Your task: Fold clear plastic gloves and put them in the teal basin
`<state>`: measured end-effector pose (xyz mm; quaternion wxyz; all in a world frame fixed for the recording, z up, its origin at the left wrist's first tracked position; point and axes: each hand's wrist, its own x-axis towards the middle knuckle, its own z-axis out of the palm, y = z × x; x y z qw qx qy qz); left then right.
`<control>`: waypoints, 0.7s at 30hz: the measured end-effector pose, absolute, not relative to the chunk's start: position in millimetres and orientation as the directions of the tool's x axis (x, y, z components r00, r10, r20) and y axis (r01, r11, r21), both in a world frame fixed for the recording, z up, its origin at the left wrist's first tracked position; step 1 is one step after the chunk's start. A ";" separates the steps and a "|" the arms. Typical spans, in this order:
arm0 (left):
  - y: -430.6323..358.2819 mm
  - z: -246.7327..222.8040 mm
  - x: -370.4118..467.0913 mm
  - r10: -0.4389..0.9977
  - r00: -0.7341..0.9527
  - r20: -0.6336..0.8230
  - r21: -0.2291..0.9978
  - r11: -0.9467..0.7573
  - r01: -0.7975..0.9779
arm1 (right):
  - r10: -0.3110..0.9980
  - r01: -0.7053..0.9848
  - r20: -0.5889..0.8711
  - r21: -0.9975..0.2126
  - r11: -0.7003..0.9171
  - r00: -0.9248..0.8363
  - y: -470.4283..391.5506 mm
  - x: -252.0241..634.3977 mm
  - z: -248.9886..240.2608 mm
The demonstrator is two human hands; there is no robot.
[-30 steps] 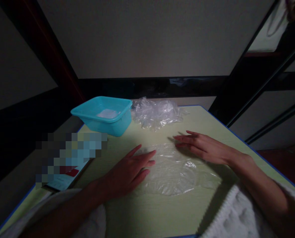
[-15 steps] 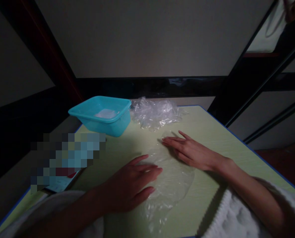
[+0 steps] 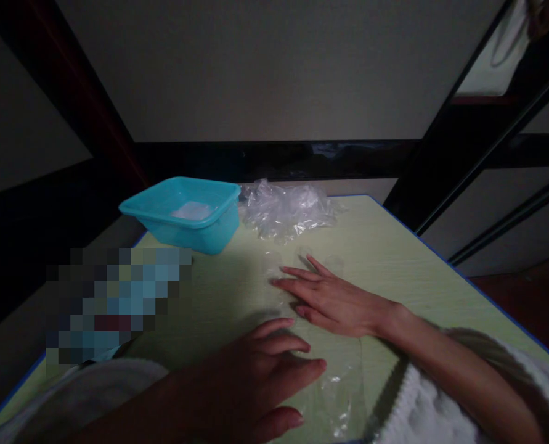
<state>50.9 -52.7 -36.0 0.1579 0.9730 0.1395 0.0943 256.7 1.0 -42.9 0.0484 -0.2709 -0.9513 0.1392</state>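
Observation:
A clear disposable plastic glove (image 3: 341, 385) lies flat on the table, its finger parts pointing away from me. My right hand (image 3: 332, 299) rests palm down over the finger part of the glove, fingers spread and stretched out. Nearer to me, my left hand (image 3: 274, 376) is over the glove's lower left side with its fingers apart. Neither hand grips anything. Both hands hide parts of the glove, and whether the left fingertips touch it I cannot tell.
A turquoise plastic basin (image 3: 223, 231) with something whitish inside stands at the back left of the pale table (image 3: 422, 296). Beside it lies a heap of crumpled clear plastic (image 3: 292, 209). A blurred-out flat object (image 3: 126, 302) is at the left edge. A wall rises behind.
My left hand has come closer to me and a little to the right. My right hand has slid left and slightly nearer, and the glove's finger parts now show more plainly.

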 end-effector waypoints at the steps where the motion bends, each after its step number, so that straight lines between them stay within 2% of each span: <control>1: -53.6 -35.4 52.7 0.284 0.948 0.141 0.337 -0.915 0.224 | 0.515 0.489 0.013 -0.292 0.822 -0.857 0.2 254.9 -43.1; 3: -54.9 -36.6 54.2 0.242 0.956 0.166 0.345 -0.922 0.173 | 0.488 0.463 0.014 -0.292 0.837 -0.873 -1.5 252.0 -43.4; 6: -53.1 -45.0 49.9 0.257 0.906 0.337 0.319 -0.936 0.147 | 0.457 0.430 0.030 -0.293 0.854 -0.889 -3.4 249.9 -43.5; 8: -47.7 -52.3 43.8 0.367 0.777 0.511 0.280 -0.926 0.254 | 0.441 0.410 0.047 -0.292 0.864 -0.896 -4.1 249.9 -43.2; 10: -39.5 -58.2 37.9 0.546 0.602 0.584 0.293 -0.832 0.471 | 0.433 0.399 0.068 -0.284 0.872 -0.899 -4.3 250.5 -42.3; 12: -30.5 -61.9 34.0 0.686 0.466 0.558 0.380 -0.711 0.592 | 0.444 0.407 0.095 -0.270 0.873 -0.891 -4.1 251.6 -41.1; 14: -22.8 -64.3 32.3 0.762 0.413 0.499 0.432 -0.632 0.643 | 0.464 0.425 0.123 -0.251 0.870 -0.877 -3.9 252.7 -40.1; 21: -11.5 -74.9 31.4 0.798 0.462 0.386 0.393 -0.596 0.701 | 0.525 0.517 0.186 -0.094 0.851 -0.831 -0.2 261.3 -37.6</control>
